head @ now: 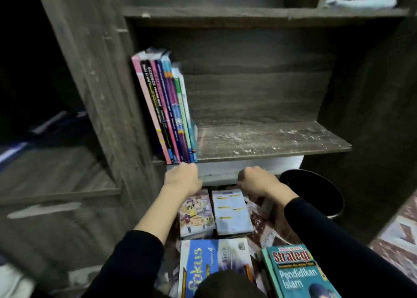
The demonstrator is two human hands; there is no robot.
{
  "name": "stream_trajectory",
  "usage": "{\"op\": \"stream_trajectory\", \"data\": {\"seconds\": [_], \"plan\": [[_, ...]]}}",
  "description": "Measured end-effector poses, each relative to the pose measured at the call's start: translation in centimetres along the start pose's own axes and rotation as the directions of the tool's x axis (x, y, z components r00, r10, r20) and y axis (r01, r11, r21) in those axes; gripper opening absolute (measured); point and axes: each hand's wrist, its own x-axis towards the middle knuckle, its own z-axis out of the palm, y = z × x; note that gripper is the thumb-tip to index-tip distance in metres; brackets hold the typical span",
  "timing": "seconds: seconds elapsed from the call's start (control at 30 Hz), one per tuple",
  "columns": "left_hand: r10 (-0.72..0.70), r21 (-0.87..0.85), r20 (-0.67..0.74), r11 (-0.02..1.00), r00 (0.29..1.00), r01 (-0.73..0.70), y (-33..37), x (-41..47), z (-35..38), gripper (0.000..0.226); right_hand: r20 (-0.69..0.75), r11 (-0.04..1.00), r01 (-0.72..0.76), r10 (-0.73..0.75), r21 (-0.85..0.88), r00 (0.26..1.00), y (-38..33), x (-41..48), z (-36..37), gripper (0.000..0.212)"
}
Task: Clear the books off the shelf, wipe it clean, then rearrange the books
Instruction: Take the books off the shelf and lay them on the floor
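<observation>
Left fingers (190,167): curled, knuckles up, at the front lip of the shelf (282,139), just under the row of books (164,108). Right fingers (244,173): also curled, on the near edge of a pale slab (225,169) that runs beneath the shelf. The view is blurred, so I cannot tell whether either set grips the slab or only rests on it, nor what the slab is. Left hand (182,180) and right hand (259,182) are apart, with dark sleeves behind them.

The row stands at the far left of the shelf, spines out, leaning against the side wall. The rest of the board is bare and whitish-streaked; dust or wipe marks, unclear. Floor books (232,214) lie in stacks below the hands. A cloth (361,3) lies on the upper shelf at right, and a dark bin (316,193) stands right of the hands.

Judgement: restocking most likely, since the cloth lies aside and most books are down. The tail end of clearing is not excluded.

The next move calls for a firm two-handed hold, a lift clear of the lip, and books set upright against the row so it cannot topple right.
</observation>
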Motion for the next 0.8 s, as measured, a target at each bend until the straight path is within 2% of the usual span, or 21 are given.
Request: {"op": "stream_trajectory", "data": {"seconds": [0.07,0.13,0.23,0.33,0.43,0.5,0.57,0.67,0.8], "plan": [[-0.009,-0.075,-0.124,0.997,0.992,0.000,-1.2,0.5,-1.1,0.031,-0.026,0.998,0.058,-0.058,0.035,0.998,-1.8,1.0,-0.6,0.030],[-0.005,-0.204,-0.301,0.977,0.954,-0.059,-2.6,1.4,-1.8,0.031,-0.052,0.990,0.123,-0.120,0.062,0.991,-3.4,2.1,-1.0,0.032],[-0.016,-0.326,-0.557,0.924,0.830,-0.201,-4.2,3.2,-2.3,0.037,-0.133,0.979,0.191,-0.180,0.076,0.975,-4.8,4.0,-1.2,0.031],[-0.055,-0.338,-0.717,0.900,0.695,-0.277,-4.7,5.1,-2.7,0.048,-0.273,0.959,0.256,-0.216,0.121,0.937,-6.1,5.7,-1.4,0.033],[-0.087,-0.331,-0.779,0.899,0.622,-0.288,-4.7,7.4,-3.6,0.065,-0.411,0.925,0.328,-0.227,0.192,0.883,-7.5,7.8,-1.7,0.042],[-0.153,-0.366,-0.795,0.893,0.587,-0.263,-4.8,8.7,-4.8,0.069,-0.470,0.897,0.377,-0.236,0.233,0.851,-8.5,9.0,-1.8,0.052],[-0.196,-0.395,-0.786,0.889,0.587,-0.232,-4.9,9.6,-5.9,0.070,-0.503,0.869,0.411,-0.235,0.275,0.832,-9.4,9.8,-2.0,0.062],[-0.169,-0.354,-0.770,0.915,0.616,-0.191,-5.4,10.4,-6.2,0.072,-0.526,0.838,0.447,-0.239,0.313,0.816,-10.6,11.1,-2.1,0.074],[-0.143,-0.290,-0.765,0.947,0.628,-0.136,-5.8,10.8,-5.8,0.072,-0.562,0.823,0.477,-0.247,0.309,0.790,-11.1,12.5,-1.8,0.071]]}}
